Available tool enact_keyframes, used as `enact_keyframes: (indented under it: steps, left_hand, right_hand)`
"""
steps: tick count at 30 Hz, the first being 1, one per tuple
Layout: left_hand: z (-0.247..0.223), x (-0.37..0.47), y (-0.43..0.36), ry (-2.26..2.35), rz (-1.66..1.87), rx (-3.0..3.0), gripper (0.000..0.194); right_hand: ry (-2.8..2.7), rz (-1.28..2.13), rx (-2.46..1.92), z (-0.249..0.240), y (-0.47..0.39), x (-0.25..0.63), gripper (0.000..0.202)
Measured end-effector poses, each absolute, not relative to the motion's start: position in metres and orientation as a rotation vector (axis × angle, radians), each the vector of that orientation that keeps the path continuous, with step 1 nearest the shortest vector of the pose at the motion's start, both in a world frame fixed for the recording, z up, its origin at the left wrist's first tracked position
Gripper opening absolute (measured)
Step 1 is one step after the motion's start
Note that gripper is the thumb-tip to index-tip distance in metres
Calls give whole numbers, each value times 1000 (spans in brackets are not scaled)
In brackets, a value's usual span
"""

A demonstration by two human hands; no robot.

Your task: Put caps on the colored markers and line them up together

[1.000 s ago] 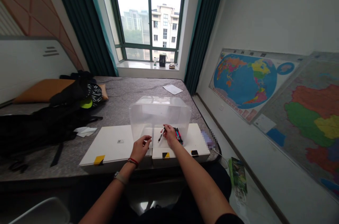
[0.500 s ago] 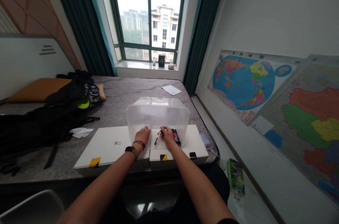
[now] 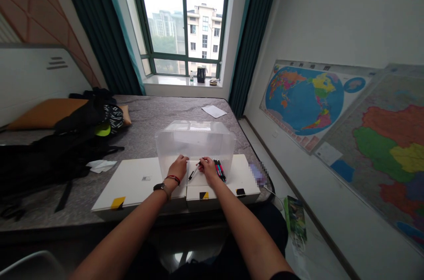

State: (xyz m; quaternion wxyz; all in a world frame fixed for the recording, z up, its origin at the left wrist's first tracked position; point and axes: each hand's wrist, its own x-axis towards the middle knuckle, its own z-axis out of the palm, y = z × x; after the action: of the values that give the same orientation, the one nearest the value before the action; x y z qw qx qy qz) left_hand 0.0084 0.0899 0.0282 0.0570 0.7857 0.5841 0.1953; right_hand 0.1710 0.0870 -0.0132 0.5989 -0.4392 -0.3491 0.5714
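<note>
A clear plastic bin [image 3: 195,143] lies on its side, its opening facing me, on top of white boxes. My right hand [image 3: 208,169] is closed on a slim pen [image 3: 194,172], whose dark tip points down and to the left. Just right of that hand, several pens [image 3: 219,169] with black, red and teal parts lie together in the bin. My left hand [image 3: 179,168] reaches into the bin's left half with its fingers curled; what they hold, if anything, is hidden. A watch and a red bracelet circle my left wrist.
Two white boxes, one left [image 3: 132,183] and one right [image 3: 238,178], stand on a grey marbled surface [image 3: 149,116]. Black bags [image 3: 43,156] and crumpled tissue [image 3: 101,165] lie left. A sheet of paper [image 3: 214,111] lies behind the bin; a cable [image 3: 273,194] hangs at right.
The pen in my right hand has shifted slightly left, its tip moving towards my left hand. The loose pens lie as before, and the view has shifted a little.
</note>
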Motion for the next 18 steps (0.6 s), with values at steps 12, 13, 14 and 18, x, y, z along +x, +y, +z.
enact_keyframes:
  steps: [12,13,14,18]
  left_hand:
    - [-2,23,60,1522,1050,2108,29]
    - [-3,23,59,1522,1059,2091,30]
    - [-3,22,58,1523,1062,2077,31]
    - [2,22,52,1594,969,2014,33]
  right_hand:
    - [-987,1286,-1004,-6,79,172,30]
    - [-1006,1285,-1015,-8,80,172,30]
    - [-1023,1287,-1020,-8,80,172,31]
    - [-1052,1306,-1027,-10,81,173,32]
